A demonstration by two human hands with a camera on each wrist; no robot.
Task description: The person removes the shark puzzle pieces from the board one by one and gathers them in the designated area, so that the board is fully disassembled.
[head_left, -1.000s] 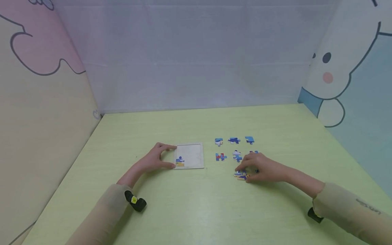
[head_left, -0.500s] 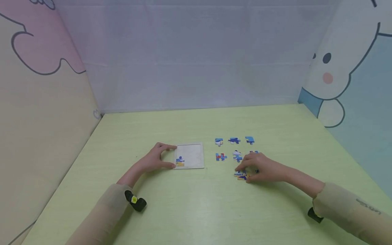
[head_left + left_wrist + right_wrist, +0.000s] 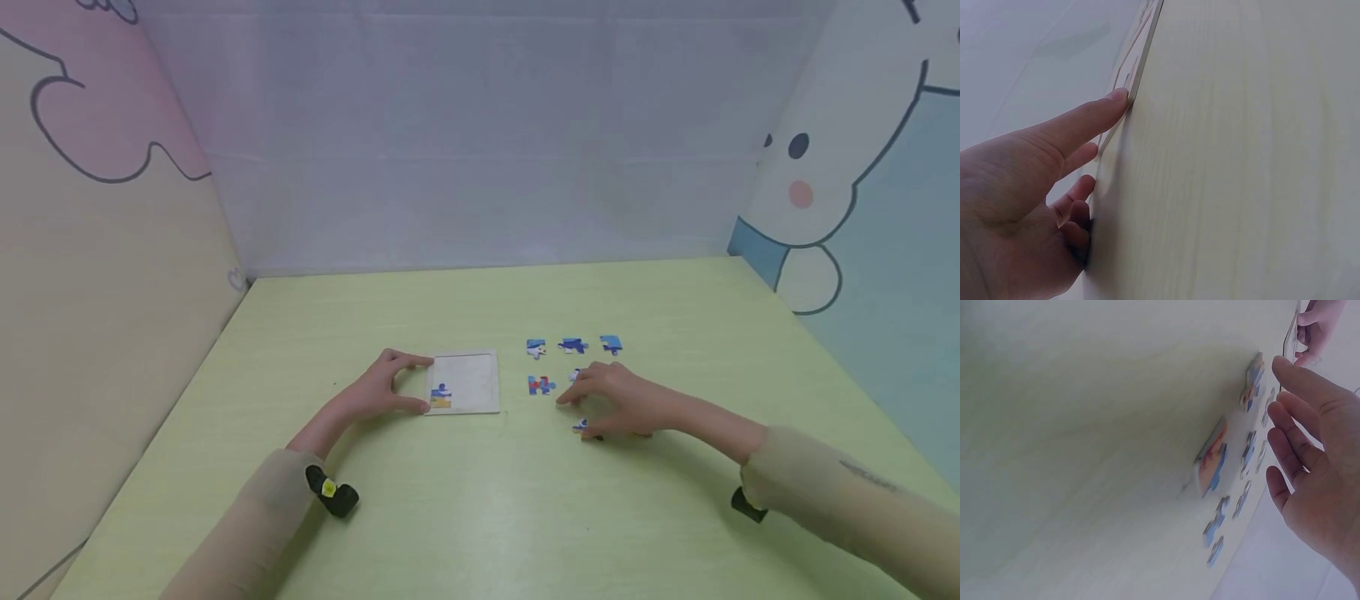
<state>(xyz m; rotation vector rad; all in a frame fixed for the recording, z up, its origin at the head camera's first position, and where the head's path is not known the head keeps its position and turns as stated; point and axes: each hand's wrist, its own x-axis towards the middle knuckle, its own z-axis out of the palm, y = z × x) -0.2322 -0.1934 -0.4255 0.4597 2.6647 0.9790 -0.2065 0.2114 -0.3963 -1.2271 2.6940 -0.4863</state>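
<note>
My left hand [image 3: 375, 390] holds the white square puzzle tray [image 3: 480, 382] by its left side, index finger at the far corner and thumb at the near one. One puzzle piece [image 3: 441, 397] lies inside the tray's near left corner. My right hand [image 3: 622, 400] hovers over loose jigsaw pieces, thumb and fingers apart with nothing seen between them. Beneath it, a piece [image 3: 579, 427] shows by the thumb, and others are partly hidden. The right wrist view shows an orange-and-blue piece [image 3: 1213, 459] on the table, beside relaxed fingers [image 3: 1310, 384].
Three blue pieces, including a dark blue one [image 3: 573, 345], form the far row. A red-and-blue piece [image 3: 541, 385] lies between the tray and my right hand. The pale green table [image 3: 480, 500] meets a white cloth backdrop [image 3: 480, 167], with patterned panels at both sides.
My right hand has moved left and slightly away from me, its thumb and fingers parting from the near-row pieces. My left hand and the tray have stayed put.
</note>
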